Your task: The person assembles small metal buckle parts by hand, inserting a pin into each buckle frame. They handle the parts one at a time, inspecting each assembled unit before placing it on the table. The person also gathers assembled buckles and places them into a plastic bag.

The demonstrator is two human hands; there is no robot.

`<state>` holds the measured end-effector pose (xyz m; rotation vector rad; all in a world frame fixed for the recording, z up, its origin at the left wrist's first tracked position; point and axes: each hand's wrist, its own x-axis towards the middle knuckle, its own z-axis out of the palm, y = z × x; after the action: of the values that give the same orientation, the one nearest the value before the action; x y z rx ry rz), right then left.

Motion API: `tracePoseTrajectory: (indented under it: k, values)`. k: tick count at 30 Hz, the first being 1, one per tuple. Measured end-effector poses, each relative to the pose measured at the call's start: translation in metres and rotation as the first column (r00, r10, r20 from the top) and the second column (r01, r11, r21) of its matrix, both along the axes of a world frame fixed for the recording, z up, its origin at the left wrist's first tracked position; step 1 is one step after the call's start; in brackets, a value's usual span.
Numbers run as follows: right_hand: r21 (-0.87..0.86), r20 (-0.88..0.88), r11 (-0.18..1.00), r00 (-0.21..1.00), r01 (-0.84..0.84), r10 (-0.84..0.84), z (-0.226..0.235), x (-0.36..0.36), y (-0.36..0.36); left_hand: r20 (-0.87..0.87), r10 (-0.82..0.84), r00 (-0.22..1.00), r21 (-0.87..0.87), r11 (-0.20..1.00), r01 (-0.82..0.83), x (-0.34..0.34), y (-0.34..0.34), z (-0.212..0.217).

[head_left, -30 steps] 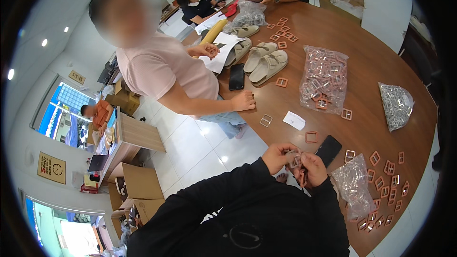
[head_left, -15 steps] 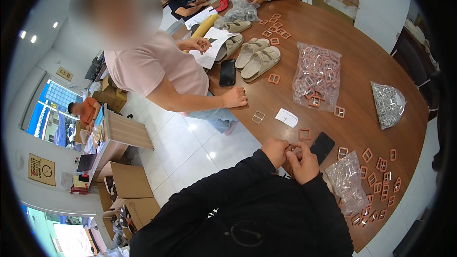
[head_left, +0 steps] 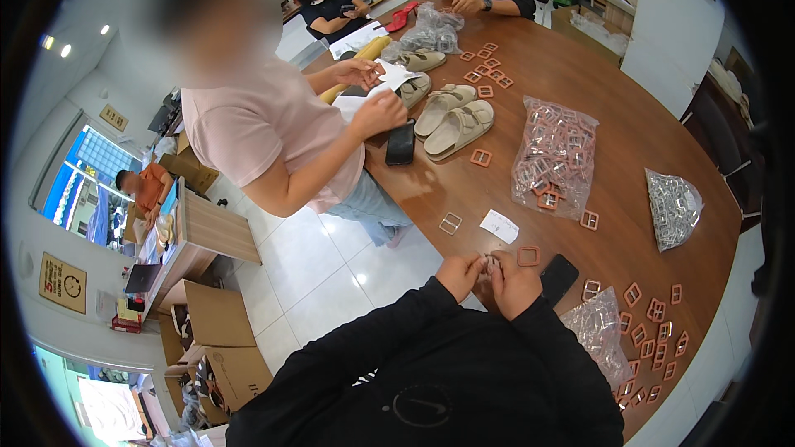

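My left hand (head_left: 460, 276) and my right hand (head_left: 514, 285) meet at the table's near edge, fingers pinched together. Whatever small thing lies between the fingertips is too hidden to name. Just beyond my right hand lies a brownish-pink buckle frame (head_left: 527, 247), with a black phone (head_left: 559, 274) to its right. A white paper slip (head_left: 499, 226) and a silver buckle (head_left: 450, 223) rest farther off, ahead of my hands. To the right, a clear plastic bag (head_left: 598, 324) lies beside several loose pink buckles (head_left: 656, 310).
A bag of pink buckles (head_left: 553, 157) and a bag of silver buckles (head_left: 672, 209) stand on the brown table (head_left: 613, 236). Beige sandals (head_left: 460, 126) and another phone (head_left: 401, 142) lie at the far left. A person in pink (head_left: 273, 128) stands there, holding white paper (head_left: 396, 76).
My hands have shifted slightly left, still pinched together. The standing person has lifted one hand off the table and brought it toward the other, near the paper. My view has turned a little.
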<state>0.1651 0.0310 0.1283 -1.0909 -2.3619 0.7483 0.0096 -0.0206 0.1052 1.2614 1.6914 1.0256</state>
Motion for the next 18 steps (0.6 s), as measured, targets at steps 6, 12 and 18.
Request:
tracePoseTrajectory:
  k: [6, 12, 18]
  values:
    - [-0.037, -0.134, 0.994, 0.985, 0.101, -0.105, -0.006, -0.003, 0.0, 0.534, 0.228, 0.815, -0.198, 0.97, -0.142, 0.011, 0.018, 0.003]
    - [0.108, -0.141, 0.99, 0.987, 0.095, -0.079, -0.002, -0.006, 0.004, 0.468, 0.304, 0.83, -0.098, 0.951, -0.293, 0.019, 0.029, -0.001]
    - [-0.421, -0.435, 0.903, 0.854, 0.088, -0.286, -0.01, 0.007, 0.014, 0.794, 0.189, 0.578, -0.176, 0.981, -0.08, 0.009, 0.028, 0.013]
